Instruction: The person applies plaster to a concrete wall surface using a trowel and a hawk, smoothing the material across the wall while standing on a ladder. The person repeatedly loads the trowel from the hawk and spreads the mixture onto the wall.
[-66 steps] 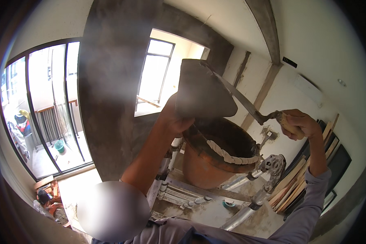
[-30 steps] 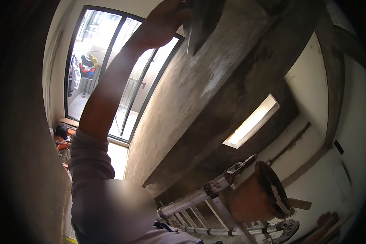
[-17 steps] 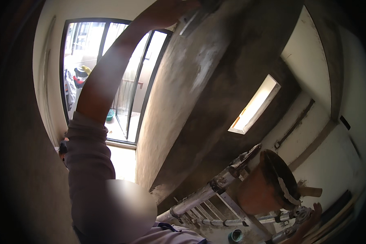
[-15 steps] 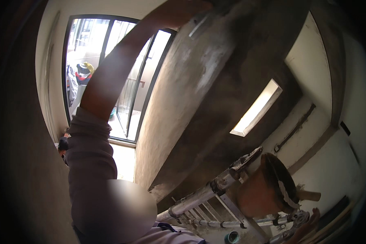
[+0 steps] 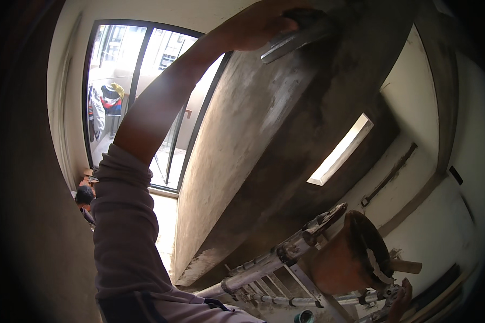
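My left hand [image 5: 264, 24], at the end of a raised, sleeved arm, is closed around the grip of a plastering trowel [image 5: 291, 42]. The trowel's metal blade lies close against the grey plastered surface [image 5: 272, 89] at the top; the grip itself is dark and partly lost in shadow. At the lower right, my right hand [image 5: 402, 299] is at the end of a metal ladder rail [image 5: 355, 297], its fingers seemingly curled on it. Just above that hand, an orange-brown bucket [image 5: 342, 258] with a crusted rim hangs or rests tilted by the ladder, a wooden handle [image 5: 406, 266] jutting from it.
A dark-framed glass door [image 5: 140, 59] opens onto a bright balcony with hanging clothes [image 5: 112, 102]. Another person [image 5: 85, 196] is low at the left. A narrow lit opening [image 5: 340, 149] cuts the dark wall. A teal round container [image 5: 304, 316] sits below the ladder.
My left hand and the trowel have come further into view at the top, the blade now showing longer. My right hand has shifted left and down onto the ladder's end. The view has shifted slightly.
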Demonstrator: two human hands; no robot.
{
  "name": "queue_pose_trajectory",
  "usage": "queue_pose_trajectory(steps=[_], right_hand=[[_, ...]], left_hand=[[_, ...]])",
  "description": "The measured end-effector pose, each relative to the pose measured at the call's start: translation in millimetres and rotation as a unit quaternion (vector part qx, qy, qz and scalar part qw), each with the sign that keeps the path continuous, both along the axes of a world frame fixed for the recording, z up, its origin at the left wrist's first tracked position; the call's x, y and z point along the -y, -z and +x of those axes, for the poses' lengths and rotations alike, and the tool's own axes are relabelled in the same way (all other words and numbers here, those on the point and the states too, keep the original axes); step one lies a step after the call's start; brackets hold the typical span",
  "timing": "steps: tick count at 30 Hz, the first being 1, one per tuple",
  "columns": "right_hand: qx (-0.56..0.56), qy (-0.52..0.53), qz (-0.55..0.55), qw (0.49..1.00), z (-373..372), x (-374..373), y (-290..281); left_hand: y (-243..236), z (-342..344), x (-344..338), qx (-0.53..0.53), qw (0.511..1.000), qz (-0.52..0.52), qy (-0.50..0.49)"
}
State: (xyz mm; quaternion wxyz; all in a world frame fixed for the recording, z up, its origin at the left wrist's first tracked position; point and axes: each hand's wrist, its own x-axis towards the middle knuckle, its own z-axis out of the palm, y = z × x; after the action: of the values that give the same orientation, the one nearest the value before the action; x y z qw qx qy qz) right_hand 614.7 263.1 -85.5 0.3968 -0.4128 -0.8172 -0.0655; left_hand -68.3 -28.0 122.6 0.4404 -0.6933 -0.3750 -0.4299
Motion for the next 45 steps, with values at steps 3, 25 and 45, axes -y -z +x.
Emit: queue_pose_trajectory(steps=[3,25,45], right_hand=[[-0.035,0.024,-0.032,0.999,10.3,-21.2,7.5],[-0.097,0.049,-0.091,0.990,5.7,-15.5,5.8],[-0.027,0.023,-0.016,0.999,7.1,-21.8,7.1]], left_hand=[[-0.4,7.6,4.3,0.017,1.000,-0.015,-0.020],[137.0,33.6,12.9,0.132,0.965,-0.196,-0.117],[-34.8,-22.2,-7.3,0.035,0.988,-0.131,0.076]])
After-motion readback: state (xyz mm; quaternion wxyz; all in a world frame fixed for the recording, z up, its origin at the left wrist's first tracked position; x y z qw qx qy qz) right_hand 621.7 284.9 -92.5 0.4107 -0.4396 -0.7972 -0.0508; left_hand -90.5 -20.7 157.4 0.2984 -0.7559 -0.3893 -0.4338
